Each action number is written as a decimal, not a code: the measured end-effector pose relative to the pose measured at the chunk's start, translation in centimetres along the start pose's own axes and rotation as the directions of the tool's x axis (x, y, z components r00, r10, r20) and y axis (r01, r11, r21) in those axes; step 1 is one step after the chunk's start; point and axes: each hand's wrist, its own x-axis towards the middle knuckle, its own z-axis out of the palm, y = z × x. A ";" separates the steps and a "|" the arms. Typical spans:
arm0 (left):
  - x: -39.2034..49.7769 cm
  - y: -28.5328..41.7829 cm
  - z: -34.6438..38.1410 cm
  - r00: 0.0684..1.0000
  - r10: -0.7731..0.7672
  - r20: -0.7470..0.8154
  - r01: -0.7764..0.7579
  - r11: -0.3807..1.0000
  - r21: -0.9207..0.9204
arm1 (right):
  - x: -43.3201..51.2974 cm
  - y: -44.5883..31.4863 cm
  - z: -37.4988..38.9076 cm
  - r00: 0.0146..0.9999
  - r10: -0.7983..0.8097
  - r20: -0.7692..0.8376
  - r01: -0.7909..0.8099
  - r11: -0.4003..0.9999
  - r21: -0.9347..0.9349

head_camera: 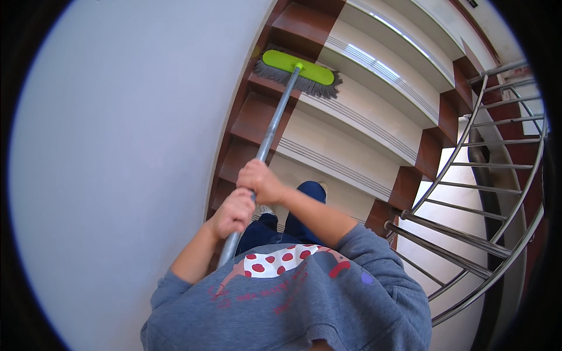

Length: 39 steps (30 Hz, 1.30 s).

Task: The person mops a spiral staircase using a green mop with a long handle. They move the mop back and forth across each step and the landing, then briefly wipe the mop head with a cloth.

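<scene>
Both of my hands wrap around the metal pole [275,120] of a dust mop. My right hand [260,180] grips higher up the pole, and my left hand [233,213] grips just below it, close against it. The pole's lower end passes beside my body at the grey sweatshirt. At the far end, the bright green mop head [281,60] lies across a stair tread near the left wall. Its grey fringe [318,89] spreads over both the brown side border and the cream part of the step.
A plain white wall [123,131] runs along the left. Cream stair treads [333,131] with grooved edges and brown borders [259,116] rise ahead. A metal railing [487,188] curves along the right. My feet, in light shoes [265,209], stand on the lower steps.
</scene>
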 end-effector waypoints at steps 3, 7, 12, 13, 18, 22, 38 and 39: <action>-4.1 2.7 1.5 0.997 -0.021 0.073 0.022 1.000 -0.012 | -1.3 -4.2 2.8 1.000 0.011 -0.018 -0.010 0.998 0.059; -5.0 3.2 2.3 0.998 -0.043 0.055 0.044 0.999 -0.013 | -1.8 -4.8 3.5 0.999 -0.010 -0.038 0.012 0.999 0.052; -0.5 0.0 0.6 1.000 0.023 0.019 -0.024 0.999 0.036 | -0.5 -0.2 0.1 1.000 0.012 0.007 -0.012 0.999 -0.033; 0.1 0.0 0.4 1.000 0.021 0.019 -0.022 0.999 0.035 | -0.3 -0.1 -0.3 0.998 0.047 0.039 -0.046 0.999 -0.027; -3.1 2.1 1.8 0.998 -0.010 0.062 0.011 1.000 -0.020 | -1.6 -3.8 2.1 0.998 -0.003 -0.066 0.003 1.000 -0.004; -4.5 2.7 2.9 0.997 -0.014 0.078 0.017 0.999 -0.038 | -2.7 -5.3 3.2 0.997 0.031 -0.071 -0.030 1.000 0.006; 2.8 -2.9 8.5 0.918 0.205 0.339 -0.130 0.964 -0.231 | -12.2 -6.1 -2.7 0.917 0.337 -0.215 -0.378 0.906 -0.191; 2.4 -2.7 8.2 0.924 0.195 0.330 -0.121 0.966 -0.230 | -12.0 -6.1 -2.6 0.918 0.331 -0.220 -0.373 0.908 -0.189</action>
